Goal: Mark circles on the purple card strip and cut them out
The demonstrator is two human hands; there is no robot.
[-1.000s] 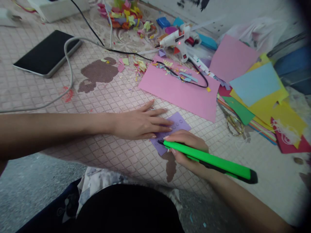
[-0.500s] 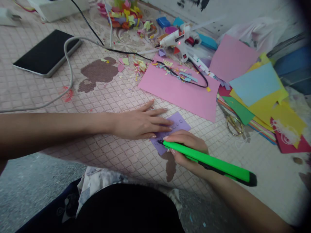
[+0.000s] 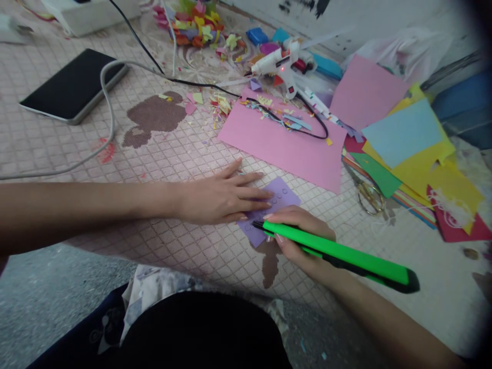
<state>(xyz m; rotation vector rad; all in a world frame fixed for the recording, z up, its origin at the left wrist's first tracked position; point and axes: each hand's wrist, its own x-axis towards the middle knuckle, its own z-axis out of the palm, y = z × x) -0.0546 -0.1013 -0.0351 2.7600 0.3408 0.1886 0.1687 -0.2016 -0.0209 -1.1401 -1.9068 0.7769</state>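
Observation:
My left hand (image 3: 221, 197) lies flat with its fingers spread, the fingertips resting on a small purple paper (image 3: 277, 206). Small circles are marked on this paper in rows, some of them hidden under my fingers. Pinched in my right hand (image 3: 307, 228) is a long bright green pen-like tool (image 3: 346, 251) with a black tip and a black rear end; its exact kind is unclear. The tip points at the lower left part of the purple paper, and I cannot tell whether it touches. Beyond the purple paper lies a pink sheet (image 3: 284, 154) with paper scraps on it.
A white glue gun (image 3: 284, 64) with a lit red light lies at the back, its black cord looping over the pink sheet. Scissors (image 3: 369, 197) and stacked coloured papers (image 3: 403, 133) are to the right. A black tablet-like device (image 3: 73, 84) and grey cable (image 3: 107, 102) lie left.
The tool's tip has moved slightly right over the purple paper, and its rear end has swung a little right and up. My left hand stays nearly in place on the paper.

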